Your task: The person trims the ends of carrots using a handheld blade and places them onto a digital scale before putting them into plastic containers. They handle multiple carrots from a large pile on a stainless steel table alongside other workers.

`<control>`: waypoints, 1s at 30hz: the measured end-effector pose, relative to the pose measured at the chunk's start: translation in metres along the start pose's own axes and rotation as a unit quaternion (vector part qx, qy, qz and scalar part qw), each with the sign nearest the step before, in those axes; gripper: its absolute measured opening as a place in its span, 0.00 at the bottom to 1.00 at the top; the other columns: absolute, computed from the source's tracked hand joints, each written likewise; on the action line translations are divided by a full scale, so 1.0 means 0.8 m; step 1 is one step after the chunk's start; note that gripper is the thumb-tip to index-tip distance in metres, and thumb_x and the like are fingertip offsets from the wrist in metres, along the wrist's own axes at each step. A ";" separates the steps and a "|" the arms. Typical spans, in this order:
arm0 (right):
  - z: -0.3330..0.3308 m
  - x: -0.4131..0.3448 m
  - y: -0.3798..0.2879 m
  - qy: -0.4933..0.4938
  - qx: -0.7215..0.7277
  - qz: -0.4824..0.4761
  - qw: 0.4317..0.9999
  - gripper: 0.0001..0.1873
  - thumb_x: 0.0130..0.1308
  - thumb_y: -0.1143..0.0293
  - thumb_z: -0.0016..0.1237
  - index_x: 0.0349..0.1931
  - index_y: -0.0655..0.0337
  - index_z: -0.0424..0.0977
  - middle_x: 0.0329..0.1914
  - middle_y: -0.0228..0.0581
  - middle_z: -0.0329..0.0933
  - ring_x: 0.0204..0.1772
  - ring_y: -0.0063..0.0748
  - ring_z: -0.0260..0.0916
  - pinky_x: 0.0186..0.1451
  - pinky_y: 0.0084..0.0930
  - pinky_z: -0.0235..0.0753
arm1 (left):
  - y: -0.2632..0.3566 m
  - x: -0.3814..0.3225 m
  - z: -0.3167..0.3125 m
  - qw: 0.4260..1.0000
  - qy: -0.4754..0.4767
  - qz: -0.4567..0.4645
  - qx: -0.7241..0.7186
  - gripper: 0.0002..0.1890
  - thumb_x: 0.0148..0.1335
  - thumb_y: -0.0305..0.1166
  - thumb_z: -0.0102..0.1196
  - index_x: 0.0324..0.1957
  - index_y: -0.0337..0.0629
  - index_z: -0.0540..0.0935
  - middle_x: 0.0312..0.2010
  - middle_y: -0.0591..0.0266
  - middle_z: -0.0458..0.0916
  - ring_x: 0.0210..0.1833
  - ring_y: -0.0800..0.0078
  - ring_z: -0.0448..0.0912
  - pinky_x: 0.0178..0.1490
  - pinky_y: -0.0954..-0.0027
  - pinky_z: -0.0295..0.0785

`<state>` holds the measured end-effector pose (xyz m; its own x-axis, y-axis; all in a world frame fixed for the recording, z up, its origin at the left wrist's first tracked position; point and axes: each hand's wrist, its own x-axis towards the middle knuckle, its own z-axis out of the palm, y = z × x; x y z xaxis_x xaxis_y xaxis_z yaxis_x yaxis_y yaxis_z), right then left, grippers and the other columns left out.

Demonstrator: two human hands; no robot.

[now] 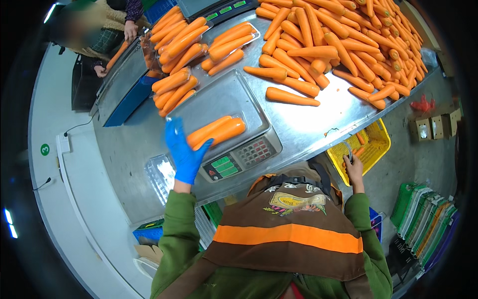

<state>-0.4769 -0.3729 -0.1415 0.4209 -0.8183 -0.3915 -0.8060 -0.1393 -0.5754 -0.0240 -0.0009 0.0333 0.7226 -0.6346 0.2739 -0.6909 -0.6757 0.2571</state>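
Observation:
My left hand [183, 151], in a blue glove, is at the left end of a clear tray of carrots [220, 131] on the steel pan of a digital scale [239, 99]. Its thumb reaches over the near side of the carrots; the fingers are blurred at the pan's left edge, so a grip cannot be confirmed. My bare right hand [353, 168] is closed around the dark handle of a tool with a curved metal blade [348, 147], over a yellow plastic crate [384, 140] beyond the table's edge. Empty clear trays [160, 175] lie left of the scale.
A large pile of loose carrots [336, 41] covers the back right of the steel table [295, 134]. Packed carrot trays [175, 88] stand behind the scale's left side. Across the table, a co-worker's hands [130, 30] hold a carrot at a blue-sided machine [129, 101].

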 end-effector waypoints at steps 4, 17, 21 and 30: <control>0.011 -0.004 -0.027 -0.017 0.043 0.032 0.998 0.20 0.67 0.57 0.53 0.25 0.66 0.69 0.15 0.36 0.67 0.17 0.26 0.65 0.23 0.30 0.65 | 0.006 0.026 0.037 0.974 -0.196 0.081 0.076 0.61 0.39 0.65 0.68 0.71 0.39 0.57 0.69 0.40 0.56 0.74 0.42 0.51 0.74 0.47 0.45; 0.047 -0.059 -0.010 0.087 0.357 0.207 0.907 0.16 0.69 0.55 0.51 0.33 0.59 0.74 0.16 0.24 0.62 0.15 0.17 0.54 0.18 0.21 0.51 | -0.103 0.091 0.017 0.984 -0.145 0.078 -0.074 0.47 0.39 0.50 0.72 0.62 0.39 0.70 0.45 0.47 0.74 0.50 0.49 0.73 0.54 0.54 0.69; 0.044 -0.094 0.044 0.250 0.407 0.217 0.852 0.17 0.69 0.55 0.51 0.31 0.60 0.70 0.15 0.26 0.59 0.13 0.20 0.53 0.16 0.23 0.52 | -0.193 0.188 -0.009 0.994 0.001 -0.052 -0.096 0.43 0.40 0.51 0.73 0.58 0.39 0.74 0.48 0.43 0.76 0.54 0.47 0.74 0.55 0.55 0.70; 0.038 -0.130 0.046 0.273 0.353 0.298 0.844 0.15 0.68 0.56 0.51 0.30 0.58 0.68 0.14 0.27 0.59 0.13 0.22 0.57 0.16 0.23 0.57 | -0.425 0.325 -0.014 0.968 0.024 -0.222 0.115 0.42 0.40 0.52 0.73 0.57 0.40 0.75 0.55 0.40 0.75 0.57 0.45 0.74 0.58 0.53 0.71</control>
<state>-0.5377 -0.2763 -0.1440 -0.3805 -0.7878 -0.4844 -0.2762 0.5967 -0.7534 0.3981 0.0679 0.0276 0.9416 -0.2475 0.2285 -0.2850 -0.9469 0.1486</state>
